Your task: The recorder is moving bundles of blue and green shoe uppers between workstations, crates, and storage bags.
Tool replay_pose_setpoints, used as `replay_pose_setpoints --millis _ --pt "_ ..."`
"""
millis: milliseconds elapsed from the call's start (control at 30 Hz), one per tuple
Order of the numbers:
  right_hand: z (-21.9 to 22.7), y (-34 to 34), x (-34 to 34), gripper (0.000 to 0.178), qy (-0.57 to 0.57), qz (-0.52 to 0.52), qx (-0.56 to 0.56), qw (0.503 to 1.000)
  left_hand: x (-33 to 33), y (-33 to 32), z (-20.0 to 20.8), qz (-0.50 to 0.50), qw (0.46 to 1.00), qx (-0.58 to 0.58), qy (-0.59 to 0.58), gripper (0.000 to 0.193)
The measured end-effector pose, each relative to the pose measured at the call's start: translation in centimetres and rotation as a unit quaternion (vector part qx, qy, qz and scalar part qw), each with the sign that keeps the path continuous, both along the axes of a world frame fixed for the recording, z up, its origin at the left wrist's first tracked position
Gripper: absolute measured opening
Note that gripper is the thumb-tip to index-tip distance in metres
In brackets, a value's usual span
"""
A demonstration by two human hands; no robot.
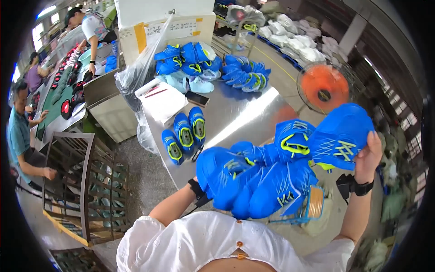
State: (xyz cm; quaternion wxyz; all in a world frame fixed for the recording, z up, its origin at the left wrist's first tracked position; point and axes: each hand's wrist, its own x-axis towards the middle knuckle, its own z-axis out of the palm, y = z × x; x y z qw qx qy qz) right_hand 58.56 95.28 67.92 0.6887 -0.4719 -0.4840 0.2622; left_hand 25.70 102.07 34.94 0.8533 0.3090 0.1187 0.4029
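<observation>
**Armful of blue shoe uppers held over the steel table**

The right hand (pixel 369 156) is closed on a blue shoe upper (pixel 340 136) with yellow-green trim, raised at the right. The left hand is buried under a bundle of blue uppers (pixel 253 179) pressed against the chest; only its wrist shows, so its grip cannot be told. Beyond, on the steel table (pixel 235 113), three blue uppers (pixel 185 132) lie side by side near a phone (pixel 197 98) and a white box (pixel 161 100). An orange fan (pixel 324 87) stands at the right.
</observation>
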Motion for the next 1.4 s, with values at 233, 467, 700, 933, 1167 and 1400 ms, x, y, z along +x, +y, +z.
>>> replay_pose_setpoints --millis 233,467,700,933,1167,1400 --pt "-2.7 17.5 3.8 0.017 -0.071 0.144 -0.009 0.987 7.8 5.2 -0.1 -0.004 0.999 0.046 0.005 0.047" --pt "-1.5 27.9 6.3 0.018 0.035 0.192 0.089 0.977 8.4 16.8 5.6 0.155 0.952 0.252 0.078 0.039" --pt "-10.7 38.7 15.5 0.007 0.06 0.074 -0.142 0.985 3.6 19.7 2.5 0.096 0.988 -0.099 0.065 0.046" --pt "-25.5 47.1 13.7 0.06 -0.099 0.096 -0.244 0.96 -8.4 33.5 9.2 0.321 0.665 0.271 0.618 0.03" --pt "-29.9 47.4 9.9 0.097 -0.36 0.059 -0.17 0.916 -18.8 54.0 12.7 0.358 0.312 0.317 0.821 0.03" --pt "-25.7 43.3 9.4 0.076 -0.392 0.006 -0.184 0.902 -19.2 62.0 10.9 0.334 0.337 0.147 0.868 0.037"
